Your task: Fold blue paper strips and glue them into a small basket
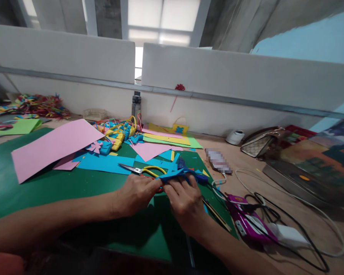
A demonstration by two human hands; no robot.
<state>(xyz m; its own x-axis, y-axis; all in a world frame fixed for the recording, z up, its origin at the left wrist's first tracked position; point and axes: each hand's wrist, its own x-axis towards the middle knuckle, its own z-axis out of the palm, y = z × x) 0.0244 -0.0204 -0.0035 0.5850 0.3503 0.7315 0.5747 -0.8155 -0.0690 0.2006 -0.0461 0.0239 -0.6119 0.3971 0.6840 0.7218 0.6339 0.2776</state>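
Note:
Close together over the green mat, my left hand [137, 193] and my right hand [186, 200] both grip a folded piece of blue paper [173, 174]. The left thumb and fingers pinch its near left end. My right fingers are curled over its right part, hiding some of it. Just behind the hands lie scissors [137, 169] with yellow handles, their blades pointing left. A dark blue tool with a black cord, perhaps a glue gun [202, 178], rests beyond my right hand, partly covered. A flat blue sheet [106, 163] lies behind the scissors.
A large pink sheet [57, 147] stands tilted at left. Blue and yellow paper bags [117, 137] are piled behind it. To the right are a phone [218, 160], a purple power strip [249, 221] with tangled cords, and a handbag [260, 143]. A bottle [136, 105] stands by the partition.

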